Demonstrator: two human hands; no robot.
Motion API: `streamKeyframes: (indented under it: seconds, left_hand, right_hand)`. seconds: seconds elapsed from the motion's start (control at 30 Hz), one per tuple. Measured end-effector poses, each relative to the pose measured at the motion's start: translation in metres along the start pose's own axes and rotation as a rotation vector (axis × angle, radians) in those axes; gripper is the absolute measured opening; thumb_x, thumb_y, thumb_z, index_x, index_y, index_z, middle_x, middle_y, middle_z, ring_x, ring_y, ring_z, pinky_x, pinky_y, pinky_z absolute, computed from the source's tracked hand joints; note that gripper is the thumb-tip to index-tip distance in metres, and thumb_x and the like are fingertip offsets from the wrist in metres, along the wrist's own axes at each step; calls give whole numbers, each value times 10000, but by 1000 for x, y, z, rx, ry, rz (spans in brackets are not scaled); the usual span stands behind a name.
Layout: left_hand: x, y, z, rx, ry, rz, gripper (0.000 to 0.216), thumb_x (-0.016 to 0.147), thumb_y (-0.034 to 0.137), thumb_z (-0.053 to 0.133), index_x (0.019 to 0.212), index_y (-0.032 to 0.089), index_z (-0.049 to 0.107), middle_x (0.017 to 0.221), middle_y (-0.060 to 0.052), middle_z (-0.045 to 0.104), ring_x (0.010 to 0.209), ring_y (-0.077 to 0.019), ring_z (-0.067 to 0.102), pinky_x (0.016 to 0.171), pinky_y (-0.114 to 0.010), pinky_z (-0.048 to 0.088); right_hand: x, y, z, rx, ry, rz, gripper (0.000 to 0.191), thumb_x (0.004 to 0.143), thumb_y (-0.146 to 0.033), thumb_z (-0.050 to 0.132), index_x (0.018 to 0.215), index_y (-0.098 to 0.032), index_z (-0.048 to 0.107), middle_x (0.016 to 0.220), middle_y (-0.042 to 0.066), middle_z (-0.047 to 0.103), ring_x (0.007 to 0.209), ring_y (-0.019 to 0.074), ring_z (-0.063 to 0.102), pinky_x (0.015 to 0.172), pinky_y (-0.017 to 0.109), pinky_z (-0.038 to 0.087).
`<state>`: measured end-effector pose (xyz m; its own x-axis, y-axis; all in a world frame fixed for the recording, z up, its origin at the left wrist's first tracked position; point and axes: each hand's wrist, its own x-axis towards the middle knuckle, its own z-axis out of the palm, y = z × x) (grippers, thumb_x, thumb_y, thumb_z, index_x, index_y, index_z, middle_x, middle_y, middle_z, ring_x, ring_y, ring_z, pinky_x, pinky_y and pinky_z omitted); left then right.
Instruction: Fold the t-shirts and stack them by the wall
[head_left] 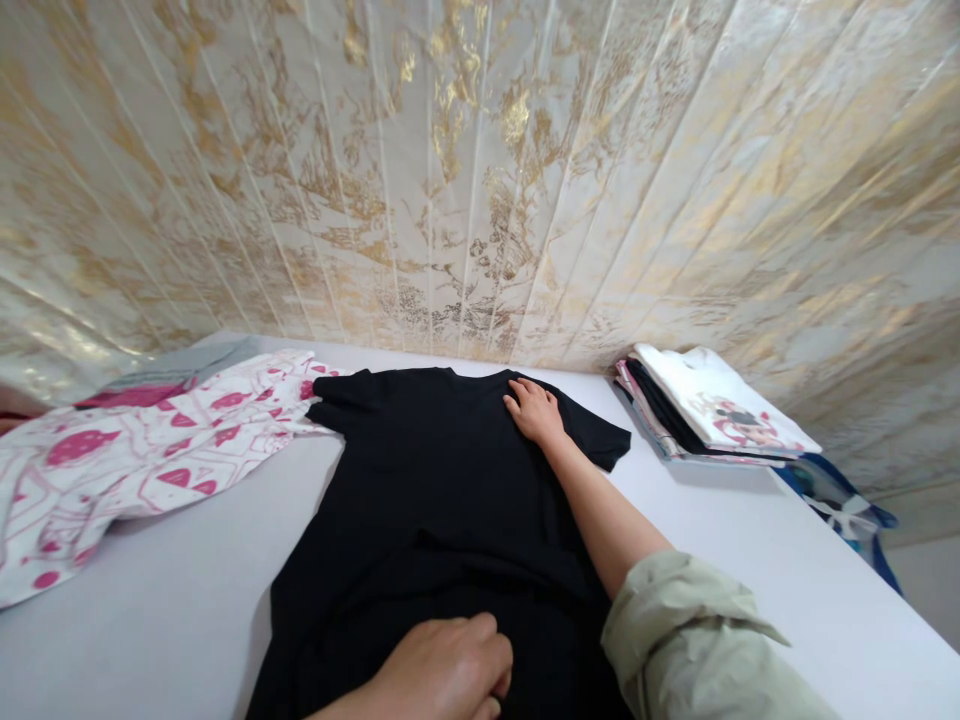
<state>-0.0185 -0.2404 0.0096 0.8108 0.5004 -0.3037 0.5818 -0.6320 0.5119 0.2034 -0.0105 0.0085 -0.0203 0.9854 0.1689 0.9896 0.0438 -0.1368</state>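
Note:
A black short-sleeved T-shirt (442, 470) lies spread on the white table, its neckline toward the wall and its lower part running out of view at the bottom. My right hand (536, 410) rests flat on the shirt near the right shoulder, fingers stretched and a little apart. Lower down, my left hand (450, 665) is closed over the shirt's front, with curled fingers that seem to grip the cloth; the fingertips are partly hidden. Folds run across the fabric just beyond my left hand.
Pink-and-white printed cloth (172, 450) lies at left, with grey and pink garments (172, 375) behind it. A folded clothes stack (720, 410) sits at right on the white table (750, 540). Past the edge is a blue item (847, 510). A gold-patterned curtain (450, 200) hangs behind.

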Motion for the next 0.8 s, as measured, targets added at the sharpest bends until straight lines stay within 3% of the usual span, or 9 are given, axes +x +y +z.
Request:
streamKeyframes:
  seconds: [0.17,0.3,0.4,0.5,0.57,0.63,0.8]
  left_hand:
    - [-23,22,-39,-51,68,-2,160,796,267,655,953,254,627,945,1,663,844,-185,642,705,-261,488]
    - [-38,10,-83,-63,370,-49,138,919,256,500,930,242,637,944,-10,653,899,-170,610,815,-285,468]
    - [-24,-36,-119,34,611,-179,267,963,276,378,965,214,637,977,-43,636,961,-194,594,893,-337,454]
    - [12,-97,-148,154,692,-315,316,961,274,345,1030,186,641,1058,-82,633,1057,-222,583,952,-349,440]
    - [39,-133,-162,201,684,-364,358,966,296,339,1160,173,613,1227,-97,605,1164,-231,543,1018,-347,399]
    - [63,-161,-172,221,592,-391,407,970,358,347,1280,195,555,1396,-76,531,1289,-234,456,1087,-355,325]
    - [91,-198,-183,214,587,-530,552,973,453,285,1445,186,381,1570,-104,303,1430,-310,254,1132,-515,200]
  right_hand:
    - [-12,-5,-13,-16,68,-45,408,998,-375,334,1263,-203,591,1308,109,568,1156,240,531,989,371,378]
    - [-31,13,-31,-28,98,-71,388,993,-335,338,1228,-204,618,1258,108,597,1119,237,557,976,345,390]
    - [-48,37,-36,-43,72,7,399,986,-337,344,1240,-189,614,1232,122,611,1100,257,576,943,363,418]
    - [-64,51,-28,-34,41,102,416,982,-350,358,1307,-193,567,1327,120,565,1191,264,535,973,392,409]
    - [-71,54,-20,-26,63,134,428,986,-351,353,1357,-216,518,1410,97,508,1283,246,464,1037,416,360]
    - [-74,53,-14,-24,82,148,438,991,-360,339,1383,-233,489,1445,81,478,1327,225,420,1078,434,314]
    - [-66,57,-13,-17,36,119,461,995,-378,325,1418,-246,448,1486,67,436,1367,202,374,1106,439,277]
